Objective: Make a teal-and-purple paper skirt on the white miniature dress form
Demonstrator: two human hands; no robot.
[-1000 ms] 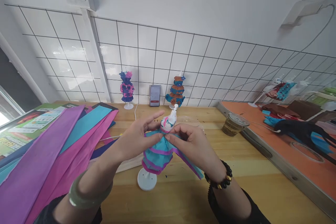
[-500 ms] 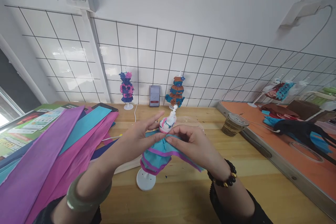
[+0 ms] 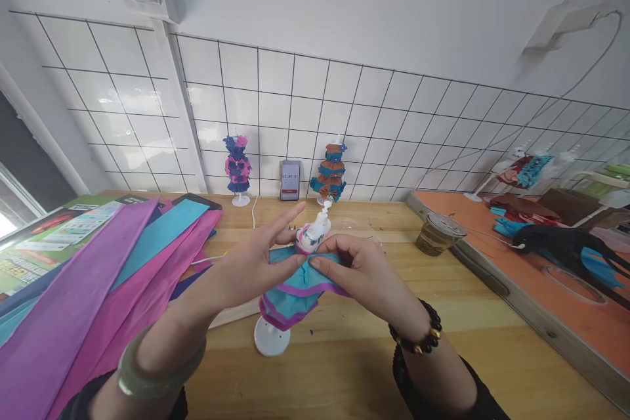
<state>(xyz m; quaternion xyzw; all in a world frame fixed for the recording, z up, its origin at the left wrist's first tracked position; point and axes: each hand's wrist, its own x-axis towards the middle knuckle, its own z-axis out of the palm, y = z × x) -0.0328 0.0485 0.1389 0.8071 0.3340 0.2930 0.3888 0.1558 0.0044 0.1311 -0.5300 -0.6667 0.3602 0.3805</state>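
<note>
A small white mannequin [image 3: 319,231] tilts on its round white stand [image 3: 272,337] in front of me. Round its lower part hangs a tiered turquoise crepe-paper skirt [image 3: 294,302] with purple edging. My left hand [image 3: 260,262] presses its thumb against the skirt's top at the waist, its fingers behind the mannequin. On the other side my right hand [image 3: 352,266] pinches the turquoise paper between thumb and fingers, close to the left thumb. Pink and teal marks show on the mannequin's torso.
Purple, blue and pink paper strips [image 3: 142,282] lie at left. Along the tiled wall stand a blue-pink dressed mannequin [image 3: 238,167], a phone [image 3: 290,180] and a brown-teal dressed one [image 3: 332,170]. A lidded cup [image 3: 440,233] sits at right beside an orange surface [image 3: 541,302].
The mannequin and its stand have shifted slightly left. The loose end of turquoise paper at right has drawn in under my right hand. The phone screen now shows a timer.
</note>
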